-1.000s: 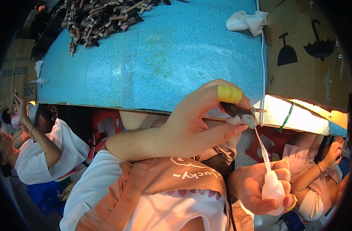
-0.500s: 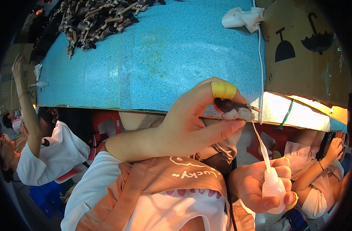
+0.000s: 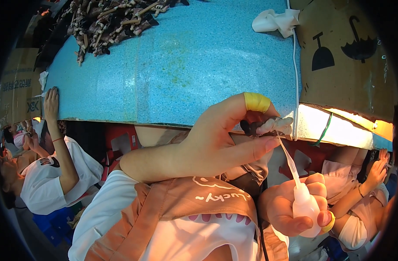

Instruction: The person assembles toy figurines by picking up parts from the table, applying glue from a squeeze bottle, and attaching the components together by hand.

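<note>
My left hand (image 3: 220,135) is over the table's near edge, its index finger wrapped in yellow tape. Between thumb and fingers it pinches a small dark-and-pale figurine (image 3: 274,126), with the lumpy pale part on the upper side; the fingers hide some of it. Lower right, my right hand (image 3: 275,209) is wrapped round a white squeeze bottle (image 3: 304,204), and yellow tape circles one of its fingers too. The bottle's long thin nozzle slants up to the figurine's lower side. Whether the tip touches it is too fine to tell.
A blue speckled table (image 3: 186,74) spans the far side, bearing a heap of similar dark-and-pale figurines (image 3: 107,26). Crumpled white tissue (image 3: 275,21) lies by a white cord (image 3: 294,78). A cardboard box (image 3: 334,56) stands at right. People sit at left and right.
The figurine has been turned in my left hand, so its pale part faces up. My right hand has shifted the bottle slightly left. At left, another person's hand has come down to the table edge.
</note>
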{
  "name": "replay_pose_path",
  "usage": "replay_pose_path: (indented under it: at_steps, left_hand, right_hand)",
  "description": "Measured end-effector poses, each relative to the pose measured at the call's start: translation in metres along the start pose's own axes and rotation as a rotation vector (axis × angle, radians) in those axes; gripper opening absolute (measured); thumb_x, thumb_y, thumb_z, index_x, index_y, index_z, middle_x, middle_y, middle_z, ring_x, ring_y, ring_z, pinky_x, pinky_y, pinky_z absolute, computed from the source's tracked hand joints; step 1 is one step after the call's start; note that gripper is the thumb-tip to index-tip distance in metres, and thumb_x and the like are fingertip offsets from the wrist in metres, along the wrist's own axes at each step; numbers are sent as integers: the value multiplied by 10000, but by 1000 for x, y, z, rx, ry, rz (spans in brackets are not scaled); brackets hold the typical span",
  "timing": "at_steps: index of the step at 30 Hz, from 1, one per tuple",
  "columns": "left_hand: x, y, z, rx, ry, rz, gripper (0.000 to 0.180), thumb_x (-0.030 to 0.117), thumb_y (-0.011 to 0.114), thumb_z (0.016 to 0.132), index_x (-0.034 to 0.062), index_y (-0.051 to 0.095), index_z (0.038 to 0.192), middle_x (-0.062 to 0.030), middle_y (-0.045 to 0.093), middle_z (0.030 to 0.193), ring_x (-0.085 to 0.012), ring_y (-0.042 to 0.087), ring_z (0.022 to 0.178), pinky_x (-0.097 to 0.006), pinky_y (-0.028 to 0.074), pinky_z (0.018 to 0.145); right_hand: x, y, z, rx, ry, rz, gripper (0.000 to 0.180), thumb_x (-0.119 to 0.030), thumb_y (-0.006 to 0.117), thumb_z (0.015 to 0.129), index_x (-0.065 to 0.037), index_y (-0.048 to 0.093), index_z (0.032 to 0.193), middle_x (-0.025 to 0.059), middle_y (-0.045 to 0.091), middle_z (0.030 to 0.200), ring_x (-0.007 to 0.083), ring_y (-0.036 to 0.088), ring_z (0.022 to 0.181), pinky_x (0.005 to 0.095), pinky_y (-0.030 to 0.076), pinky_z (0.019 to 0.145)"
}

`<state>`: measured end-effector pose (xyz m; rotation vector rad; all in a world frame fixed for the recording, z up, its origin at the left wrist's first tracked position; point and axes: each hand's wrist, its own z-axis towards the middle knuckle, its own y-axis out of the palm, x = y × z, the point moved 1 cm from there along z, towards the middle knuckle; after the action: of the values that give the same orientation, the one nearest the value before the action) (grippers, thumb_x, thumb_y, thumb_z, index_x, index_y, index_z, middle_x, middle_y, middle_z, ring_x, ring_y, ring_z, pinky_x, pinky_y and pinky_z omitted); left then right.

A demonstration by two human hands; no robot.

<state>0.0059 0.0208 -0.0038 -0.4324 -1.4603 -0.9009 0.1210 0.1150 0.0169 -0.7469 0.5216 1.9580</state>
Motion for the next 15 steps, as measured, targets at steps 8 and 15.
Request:
replay_pose_path:
  at_steps: [8,15]
  left_hand:
    - [4,-3,1,-74,-32,-39,341,-59,583,786,-1,442,1090,-73,536,1006,-129,508,960,-264,397,841]
    - [9,-5,-2,-6,-71,-14,366,-64,580,786,4,428,1112,-76,536,1011,-133,523,943,-266,411,833]
  right_hand:
    - [5,-3,0,-16,-2,-4,197,-335,444,900,-150,396,945,-41,315,546,105,272,482,303,216,538]
    - [33,-28,-10,211,319,446,480,-333,580,811,-57,392,1156,86,515,700,188,425,545,324,381,606]
